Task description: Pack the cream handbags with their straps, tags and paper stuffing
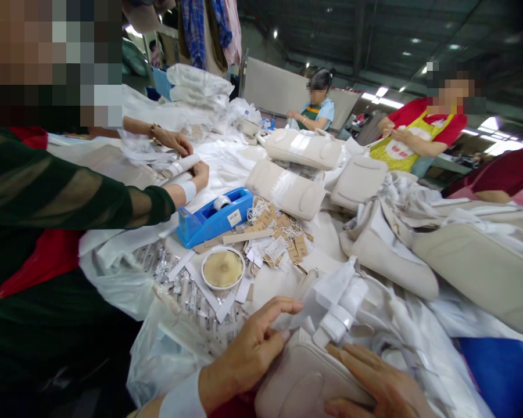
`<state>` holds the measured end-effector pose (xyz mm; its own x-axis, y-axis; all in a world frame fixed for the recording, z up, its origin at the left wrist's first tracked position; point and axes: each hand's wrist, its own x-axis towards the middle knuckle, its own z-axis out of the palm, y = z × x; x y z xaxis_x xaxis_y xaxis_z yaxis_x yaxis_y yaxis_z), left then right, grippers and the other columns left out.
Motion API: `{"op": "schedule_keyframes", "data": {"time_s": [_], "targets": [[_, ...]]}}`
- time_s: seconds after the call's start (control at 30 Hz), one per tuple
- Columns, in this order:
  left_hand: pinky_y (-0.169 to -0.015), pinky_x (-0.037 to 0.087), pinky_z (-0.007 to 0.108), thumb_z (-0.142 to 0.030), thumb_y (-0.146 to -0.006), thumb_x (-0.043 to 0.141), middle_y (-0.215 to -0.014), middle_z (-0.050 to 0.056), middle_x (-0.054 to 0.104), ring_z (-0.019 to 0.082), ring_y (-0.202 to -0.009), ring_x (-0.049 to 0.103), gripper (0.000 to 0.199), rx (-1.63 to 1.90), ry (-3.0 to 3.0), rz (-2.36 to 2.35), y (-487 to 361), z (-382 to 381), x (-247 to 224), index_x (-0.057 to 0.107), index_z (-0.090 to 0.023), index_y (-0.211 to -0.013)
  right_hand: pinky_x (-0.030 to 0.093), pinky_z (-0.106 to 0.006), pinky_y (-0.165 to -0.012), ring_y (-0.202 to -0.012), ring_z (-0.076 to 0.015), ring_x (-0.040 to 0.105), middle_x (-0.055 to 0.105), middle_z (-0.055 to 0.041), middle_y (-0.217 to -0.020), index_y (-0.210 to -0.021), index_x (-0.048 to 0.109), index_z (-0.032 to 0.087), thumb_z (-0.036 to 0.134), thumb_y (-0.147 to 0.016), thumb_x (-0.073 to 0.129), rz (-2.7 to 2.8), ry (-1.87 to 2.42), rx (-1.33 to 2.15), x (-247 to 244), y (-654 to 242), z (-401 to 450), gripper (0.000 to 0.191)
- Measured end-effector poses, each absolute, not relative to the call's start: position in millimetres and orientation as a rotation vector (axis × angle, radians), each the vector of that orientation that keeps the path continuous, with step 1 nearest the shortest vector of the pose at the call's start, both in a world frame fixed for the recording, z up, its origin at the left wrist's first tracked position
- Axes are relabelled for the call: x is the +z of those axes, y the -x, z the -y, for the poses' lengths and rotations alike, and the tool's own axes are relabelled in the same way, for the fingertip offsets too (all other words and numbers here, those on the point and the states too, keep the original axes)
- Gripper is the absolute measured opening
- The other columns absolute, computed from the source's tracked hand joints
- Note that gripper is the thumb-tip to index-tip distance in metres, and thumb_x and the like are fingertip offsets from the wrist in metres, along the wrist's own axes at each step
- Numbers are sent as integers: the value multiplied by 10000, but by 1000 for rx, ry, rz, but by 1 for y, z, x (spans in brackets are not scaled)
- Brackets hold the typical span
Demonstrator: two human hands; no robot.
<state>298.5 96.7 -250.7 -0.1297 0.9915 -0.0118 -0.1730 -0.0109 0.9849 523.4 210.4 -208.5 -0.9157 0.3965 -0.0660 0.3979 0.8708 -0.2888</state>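
In the head view a beige handbag (307, 371) lies close to my body at the bottom. My left hand (248, 348) is at its upper left edge, thumb against the bag, forefinger stretched out and apart from it. On the other side my right hand (375, 377) grips the bag, fingers along its top edge and thumb on the face. White wrapping (337, 313) bound around a strap sticks up just behind the bag's top.
A blue tape dispenser (218, 215), a round tub of yellowish paste (223, 268) and a heap of brown tags (283, 226) lie ahead. More beige bags (285, 188) cover the table. At left a co-worker's hands (196, 174) hold a white-wrapped roll; two other people stand farther back.
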Motion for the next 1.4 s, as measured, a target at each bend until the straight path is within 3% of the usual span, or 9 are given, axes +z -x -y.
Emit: {"op": "schedule_keyframes", "data": {"time_s": [0.1, 0.2, 0.37, 0.53, 0.67, 0.8, 0.97, 1.2, 1.4], "targets": [[-1095, 327, 374, -436, -904, 563, -1330, 76, 550, 258, -1303, 450, 526, 1217, -1027, -900, -294, -99, -248, 489, -236, -1385, 579, -296, -760, -902, -236, 710, 742, -30, -1004, -1154, 689, 286, 340, -759, 768, -2951, -800, -578, -193, -512, -199, 406], [-967, 418, 334, -487, -736, 764, -1245, 66, 566, 260, -1174, 518, 755, 1150, -1028, -831, -299, -103, -255, 444, -234, -1372, 543, -313, -777, -916, -238, 684, 727, -2, -974, -1092, 693, 286, 260, -726, 796, -2934, -894, -638, -181, -507, -189, 380], [-657, 426, 228, -414, -630, 837, -879, -17, 599, 152, -757, 547, 563, 1232, -817, -926, -321, -104, -259, 489, -228, -1031, 514, -339, -750, -865, -237, 654, 705, 0, -933, -1062, 661, 268, 319, -751, 795, -3075, -941, -542, -180, -510, -182, 342], [-598, 437, 229, -414, -606, 835, -768, -25, 609, 161, -689, 555, 509, 1305, -669, -1080, -333, -107, -239, 477, -229, -916, 436, -487, -1000, -1148, -303, 549, 611, -96, -1238, -1249, 565, 226, 249, -812, 715, -3513, -1096, -21, -196, -540, -176, 463], [-574, 452, 216, -379, -617, 839, -728, -45, 604, 152, -665, 568, 471, 1298, -724, -1151, -326, -128, -235, 493, -231, -900, 364, -562, -1072, -1334, -338, 388, 405, -129, -1449, -1429, 393, 269, 295, -880, 634, -3570, -1789, 145, -216, -588, -172, 600], [-584, 499, 236, -343, -622, 844, -756, -49, 627, 155, -657, 599, 479, 1334, -730, -1192, -317, -151, -249, 521, -233, -959, 449, -522, -1035, -1256, -297, 511, 461, -131, -1411, -1419, 347, 257, 370, -875, 627, -3185, -2515, -903, -248, -623, -169, 622], [-632, 561, 273, -322, -553, 884, -857, -44, 695, 195, -729, 663, 612, 1373, -634, -1310, -314, -160, -263, 577, -248, -1076, 522, -416, -943, -1148, -278, 609, 635, -118, -1257, -1276, 500, 189, 346, -806, 644, -2699, -2197, -2224, -272, -623, -167, 516], [-757, 593, 286, -332, -490, 915, -1073, -12, 724, 248, -941, 691, 812, 1419, -557, -1400, -310, -159, -270, 593, -275, -1233, 509, -360, -854, -988, -272, 639, 714, -42, -1051, -1174, 628, 187, 381, -714, 712, -2552, -1946, -2574, -258, -619, -177, 506], [-786, 589, 310, -370, -517, 902, -1078, 14, 725, 281, -994, 676, 754, 1431, -626, -1412, -315, -156, -263, 623, -237, -1205, 424, -386, -988, -1121, -283, 545, 605, -62, -1140, -1033, 571, 209, 297, -650, 726, -2841, -2172, -2109, -251, -619, -193, 423]]}}
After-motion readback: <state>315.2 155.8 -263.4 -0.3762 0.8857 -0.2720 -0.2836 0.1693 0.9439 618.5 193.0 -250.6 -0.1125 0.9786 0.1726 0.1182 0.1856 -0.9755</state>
